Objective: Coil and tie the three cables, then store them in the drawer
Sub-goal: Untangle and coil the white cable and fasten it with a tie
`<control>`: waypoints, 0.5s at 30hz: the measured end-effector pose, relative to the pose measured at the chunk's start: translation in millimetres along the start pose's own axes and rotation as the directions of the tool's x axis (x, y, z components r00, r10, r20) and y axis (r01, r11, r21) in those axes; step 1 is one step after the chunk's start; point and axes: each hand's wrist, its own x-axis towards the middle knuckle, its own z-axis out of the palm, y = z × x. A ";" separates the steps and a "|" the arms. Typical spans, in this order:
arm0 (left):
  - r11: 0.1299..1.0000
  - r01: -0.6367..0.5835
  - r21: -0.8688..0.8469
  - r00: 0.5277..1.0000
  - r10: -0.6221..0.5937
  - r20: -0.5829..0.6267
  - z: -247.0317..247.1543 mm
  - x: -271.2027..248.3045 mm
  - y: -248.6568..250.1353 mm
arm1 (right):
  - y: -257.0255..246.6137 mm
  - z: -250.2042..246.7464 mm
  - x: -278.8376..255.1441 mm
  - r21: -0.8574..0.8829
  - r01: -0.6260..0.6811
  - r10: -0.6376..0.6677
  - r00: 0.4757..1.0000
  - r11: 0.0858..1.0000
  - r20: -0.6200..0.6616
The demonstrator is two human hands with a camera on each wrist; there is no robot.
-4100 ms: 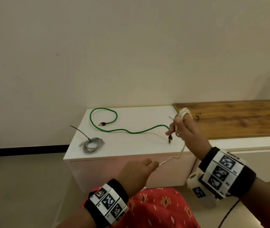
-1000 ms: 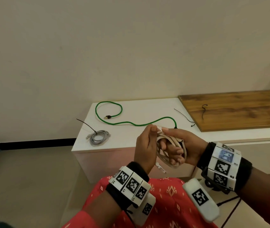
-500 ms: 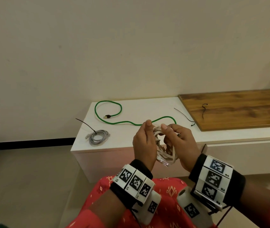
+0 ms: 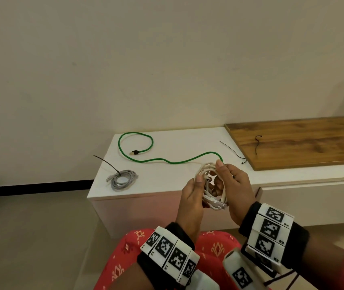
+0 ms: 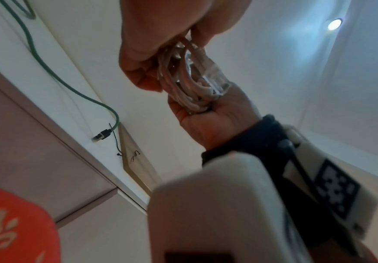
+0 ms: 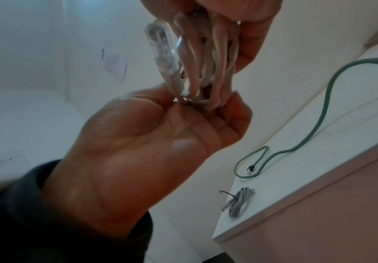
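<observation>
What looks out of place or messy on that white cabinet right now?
The green cable sprawls uncoiled across the white cabinet, while the grey cable beside it is already coiled and tied. A loose black tie lies near the wooden board, another on it. Nothing looks damaged.

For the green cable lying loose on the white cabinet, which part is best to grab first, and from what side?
Probably the near plug end of the green cable, taken from above: it lies at the cabinet's front edge, right beside the hands, free of the black ties. The far end sits inside its own loop, a poorer place to start coiling.
</observation>
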 end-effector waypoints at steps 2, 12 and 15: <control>0.999 0.028 -0.022 0.999 -0.028 0.024 -2.9 1.3 -2.4 | 3.6 1.1 -1.2 -0.015 -0.002 0.002 1.000 1.000 -0.013; 0.997 0.060 -0.051 0.996 -0.056 0.066 -4.8 6.1 -12.6 | 14.2 -3.1 7.1 0.012 -0.033 0.034 0.995 0.999 -0.096; 1.000 -0.009 0.018 1.000 0.009 -0.021 -2.6 11.1 -13.4 | 13.6 -0.9 9.4 -0.007 -0.040 0.039 0.998 0.999 -0.055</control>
